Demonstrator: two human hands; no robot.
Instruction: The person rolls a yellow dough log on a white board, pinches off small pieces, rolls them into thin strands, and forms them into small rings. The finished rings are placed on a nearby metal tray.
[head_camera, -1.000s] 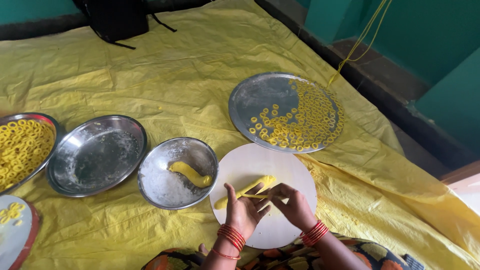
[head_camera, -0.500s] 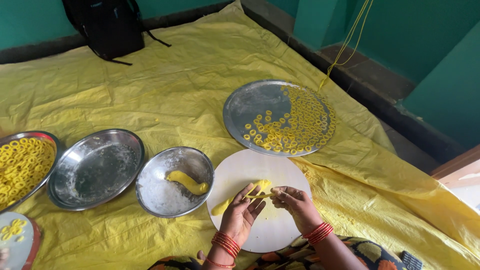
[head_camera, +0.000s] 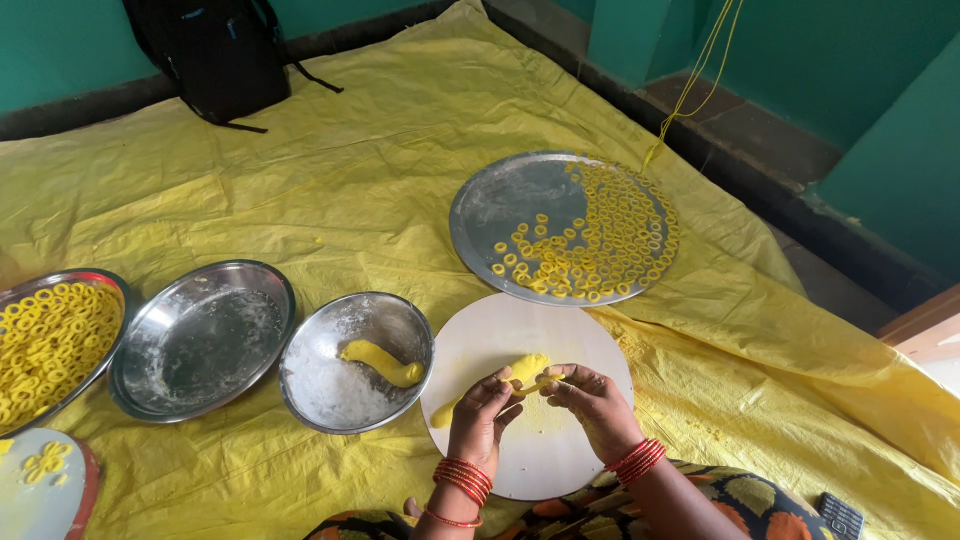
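Observation:
Both hands work over a round white board (head_camera: 560, 330) lying on a yellow sheet. My left hand (head_camera: 482, 412) holds a lump of yellow dough (head_camera: 525, 368), and a thin rolled tail of it (head_camera: 447, 412) trails left onto the board. My right hand (head_camera: 592, 400) pinches the other end of the dough, fingertips meeting the left hand's. Red bangles are on both wrists. A steel bowl (head_camera: 400, 322) just left of the board holds white flour and another dough piece (head_camera: 380, 362).
A large steel tray (head_camera: 500, 205) with several yellow dough rings lies beyond the board. An empty steel bowl (head_camera: 200, 340) and a bowl of rings (head_camera: 55, 335) sit at the left. A black bag (head_camera: 215, 55) leans at the back wall. A yellow cord (head_camera: 695, 85) hangs at right.
The dough between my hands has bunched up from a longer strip into a lump, and both hands have closed in on it. The view has tilted slightly.

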